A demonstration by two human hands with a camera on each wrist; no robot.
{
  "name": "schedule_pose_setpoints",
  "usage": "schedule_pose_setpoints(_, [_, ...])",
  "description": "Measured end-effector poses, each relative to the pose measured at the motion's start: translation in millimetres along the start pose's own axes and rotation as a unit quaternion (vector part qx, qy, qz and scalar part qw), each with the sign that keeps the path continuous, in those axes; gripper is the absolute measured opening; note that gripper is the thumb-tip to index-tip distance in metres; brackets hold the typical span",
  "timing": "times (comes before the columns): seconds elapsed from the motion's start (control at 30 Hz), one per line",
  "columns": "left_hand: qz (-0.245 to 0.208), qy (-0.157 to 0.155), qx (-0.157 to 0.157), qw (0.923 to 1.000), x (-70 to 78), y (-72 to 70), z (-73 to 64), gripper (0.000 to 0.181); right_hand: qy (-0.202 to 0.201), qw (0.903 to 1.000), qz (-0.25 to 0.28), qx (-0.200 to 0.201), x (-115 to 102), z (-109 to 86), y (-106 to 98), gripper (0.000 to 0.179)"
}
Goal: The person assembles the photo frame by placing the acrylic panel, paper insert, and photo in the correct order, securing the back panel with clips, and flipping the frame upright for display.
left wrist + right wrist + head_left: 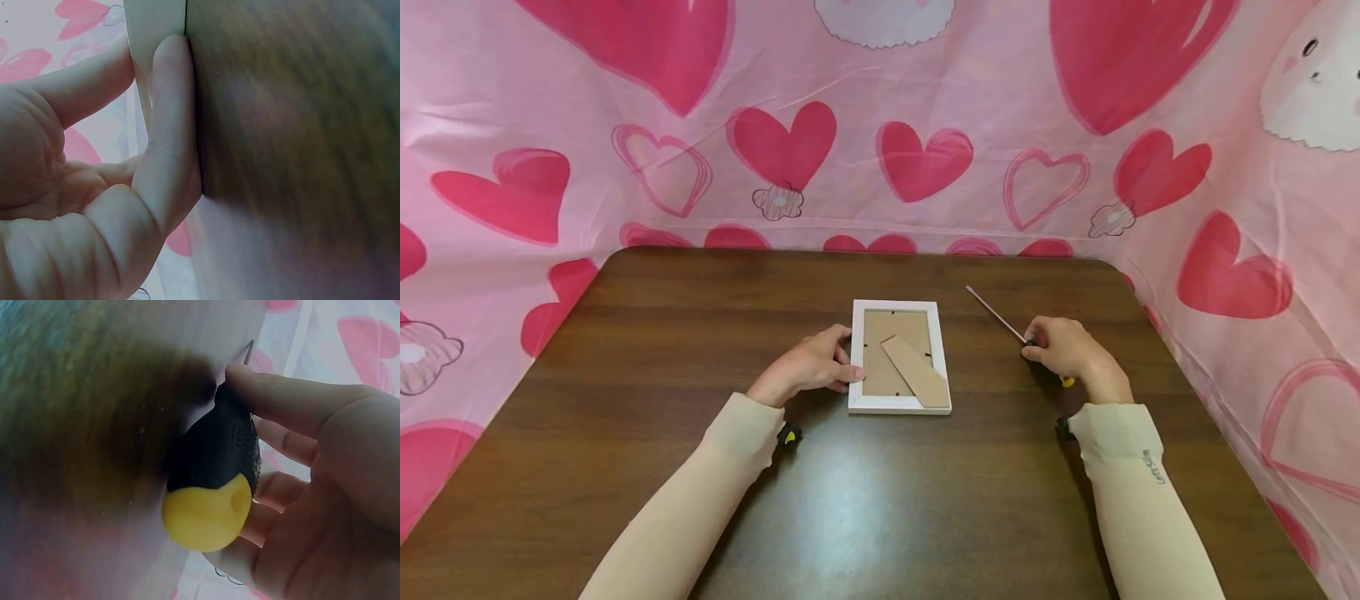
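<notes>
A white picture frame (938,354) lies face down on the table, its brown backing board (880,325) up. The tan stand (913,371) slants across the backing, and small dark tabs sit around the inner edge. My left hand (808,362) holds the frame by its left side, thumb over the rim; in the left wrist view a finger lies along the side wall (159,25), low by the tabletop. To the right of the frame, my right hand (1067,348) pinches a screwdriver (212,447) where its black and yellow handle meets the shaft. Its thin shaft (996,314) points away and leftward.
The brown wooden table (850,500) has rounded far corners. Pink cloth (857,83) printed with hearts hangs behind it and along both sides. Dark wrist bands (788,434) show below both hands.
</notes>
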State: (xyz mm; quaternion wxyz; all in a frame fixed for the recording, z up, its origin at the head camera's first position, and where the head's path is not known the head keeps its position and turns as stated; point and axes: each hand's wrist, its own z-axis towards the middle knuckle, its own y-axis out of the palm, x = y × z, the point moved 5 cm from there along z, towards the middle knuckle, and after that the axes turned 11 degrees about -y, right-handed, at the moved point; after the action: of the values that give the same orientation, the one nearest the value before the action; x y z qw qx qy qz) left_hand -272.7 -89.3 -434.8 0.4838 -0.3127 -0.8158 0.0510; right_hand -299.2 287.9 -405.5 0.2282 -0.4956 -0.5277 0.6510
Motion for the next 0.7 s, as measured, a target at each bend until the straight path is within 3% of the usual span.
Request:
schedule_pose_setpoints(0.43, [0.0, 0.005, -0.007, 1.0, 0.7, -0.5, -1.4, 0.081, 0.015, 0.9999, 0.001, -0.007, 2.4, -2.1, -4.1, 0.029])
schedule_pose_setpoints(0.57, [0.005, 0.006, -0.011, 0.9999, 0.3, -1.6, -1.9, 0.081, 0.004, 0.9999, -0.004, 0.014, -4.3, -1.6, -10.6, 0.035])
schedule_pose_setpoints(0.7, [0.001, 0.009, -0.013, 0.9999, -0.1, -2.0, -2.7, 0.079, -0.014, 0.9983, 0.005, 0.057, -24.1, 0.7, -16.4, 0.035])
